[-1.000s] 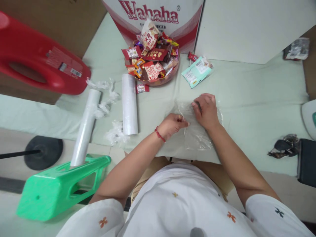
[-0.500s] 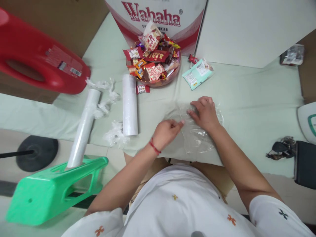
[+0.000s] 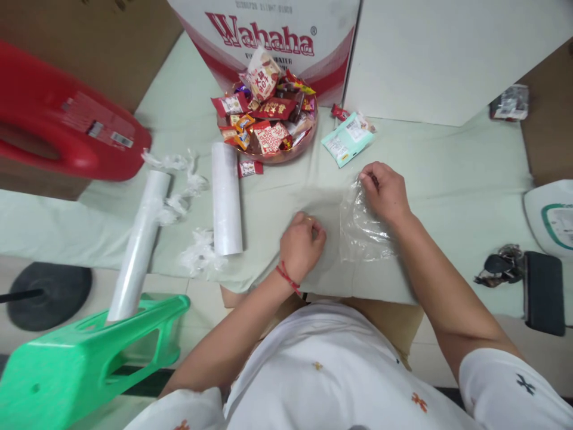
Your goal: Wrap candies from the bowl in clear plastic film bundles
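A clear plastic bag (image 3: 364, 236) hangs crumpled from my right hand (image 3: 385, 194), whose thumb and fingers are pinched on its upper edge. To the left of the bag, my left hand (image 3: 304, 243) rests low over the cloth with its fingers curled in and the thumb against them. Whatever those fingers may hold is hidden. A red string bracelet (image 3: 287, 278) circles my left wrist. Beyond my right hand lies a mint-green snack packet (image 3: 348, 140), with a small red packet (image 3: 339, 112) behind it.
A bowl (image 3: 286, 156) heaped with wrapped sweets stands before a Wahaha carton (image 3: 277, 36). Two white plastic rolls (image 3: 227, 200) are at left, one leaning into a green stool (image 3: 89, 346). A red jug (image 3: 89, 113) is far left; keys (image 3: 501, 264) and a black case (image 3: 544, 292) lie right.
My right hand has closed on the bag and drawn it right, away from my left hand. My left hand's fingers have curled in and moved slightly back. The view has shifted a little.
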{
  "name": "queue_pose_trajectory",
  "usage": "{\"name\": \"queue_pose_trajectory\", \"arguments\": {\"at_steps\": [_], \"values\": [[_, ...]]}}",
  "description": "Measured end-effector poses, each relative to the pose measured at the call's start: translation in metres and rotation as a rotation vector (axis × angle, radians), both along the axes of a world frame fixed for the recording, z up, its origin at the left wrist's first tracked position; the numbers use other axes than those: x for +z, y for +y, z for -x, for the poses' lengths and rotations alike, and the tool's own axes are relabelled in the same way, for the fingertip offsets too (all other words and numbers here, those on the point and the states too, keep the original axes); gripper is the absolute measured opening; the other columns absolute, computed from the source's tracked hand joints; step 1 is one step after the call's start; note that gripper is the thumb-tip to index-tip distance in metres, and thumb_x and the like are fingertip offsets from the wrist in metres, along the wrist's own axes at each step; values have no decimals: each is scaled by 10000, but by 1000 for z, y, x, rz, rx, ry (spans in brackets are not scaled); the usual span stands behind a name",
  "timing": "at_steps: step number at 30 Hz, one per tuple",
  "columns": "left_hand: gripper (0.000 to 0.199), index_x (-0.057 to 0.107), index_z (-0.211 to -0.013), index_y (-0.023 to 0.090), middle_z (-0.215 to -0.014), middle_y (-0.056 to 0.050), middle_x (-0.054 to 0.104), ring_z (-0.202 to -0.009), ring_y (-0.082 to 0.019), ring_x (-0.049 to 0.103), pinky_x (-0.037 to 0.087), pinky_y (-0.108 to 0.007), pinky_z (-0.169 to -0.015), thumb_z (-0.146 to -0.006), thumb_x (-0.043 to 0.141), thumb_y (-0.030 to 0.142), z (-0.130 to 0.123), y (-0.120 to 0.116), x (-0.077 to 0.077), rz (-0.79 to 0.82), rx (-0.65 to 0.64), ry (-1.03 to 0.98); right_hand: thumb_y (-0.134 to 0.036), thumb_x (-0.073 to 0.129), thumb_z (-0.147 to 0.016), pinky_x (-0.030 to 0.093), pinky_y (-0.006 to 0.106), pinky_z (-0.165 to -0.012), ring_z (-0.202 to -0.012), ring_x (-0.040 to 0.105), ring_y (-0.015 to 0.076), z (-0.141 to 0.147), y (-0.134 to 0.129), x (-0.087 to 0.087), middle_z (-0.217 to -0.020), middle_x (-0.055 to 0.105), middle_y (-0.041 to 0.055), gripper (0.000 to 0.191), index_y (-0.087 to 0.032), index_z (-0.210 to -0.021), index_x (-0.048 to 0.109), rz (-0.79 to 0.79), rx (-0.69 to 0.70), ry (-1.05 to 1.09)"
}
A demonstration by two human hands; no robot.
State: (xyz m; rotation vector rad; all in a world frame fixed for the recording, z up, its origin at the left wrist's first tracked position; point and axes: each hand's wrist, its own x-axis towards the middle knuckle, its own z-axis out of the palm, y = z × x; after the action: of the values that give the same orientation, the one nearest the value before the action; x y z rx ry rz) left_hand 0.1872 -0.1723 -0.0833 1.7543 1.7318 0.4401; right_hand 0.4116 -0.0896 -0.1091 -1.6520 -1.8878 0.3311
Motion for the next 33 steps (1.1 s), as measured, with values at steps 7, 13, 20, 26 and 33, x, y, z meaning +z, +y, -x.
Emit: {"name": "queue_pose_trajectory", "arguments": {"at_steps": [7,13,20,26,33], "values": [[322,668,-1292,180,-1445,-160,622,-1359,-286,561,393,-475,-1166,-1006,532,241,-30,-4,-4,-385,-394,14,-347,492,-982,437,356,-687,-755,598,229,14,22,-13,-863,717,67,208,-222,-898,634,-70,-176,-40],[534,430,-1586,258,-1727,-165,256,-1590,-337,280,109,-793,-1206,-1066,454,377,-15,-18,-23,-232,-577,303,-330,570,-904,448,350,-693,-709,580,216,6,33,-13,-780,691,50,161,-213,-868,674,58,-153,69],[517,514,-1535,306,-1681,-202,354,-1556,-439,308,233,-796,-1153,-1029,537,409,-5,-29,4,-235,-520,303,-313,613,-847,432,332,-678,-681,564,194,4,45,-2,-748,679,38,160,-188,-861,712,185,-32,173],[429,614,-1357,114,-1462,-196,611,-1428,-287,508,403,-475,-1178,-1083,345,305,-41,22,8,-504,-299,37,-311,597,-855,467,353,-755,-776,616,227,27,48,3,-826,709,54,167,-198,-881,717,234,-75,25],[645,357,-1609,105,-1718,-166,289,-1603,-301,240,120,-668,-1282,-1091,267,480,-53,44,-38,-283,-360,370,-394,526,-965,494,346,-888,-990,656,214,-43,21,32,-1114,732,123,283,-196,-1089,685,-112,-275,272]]}}
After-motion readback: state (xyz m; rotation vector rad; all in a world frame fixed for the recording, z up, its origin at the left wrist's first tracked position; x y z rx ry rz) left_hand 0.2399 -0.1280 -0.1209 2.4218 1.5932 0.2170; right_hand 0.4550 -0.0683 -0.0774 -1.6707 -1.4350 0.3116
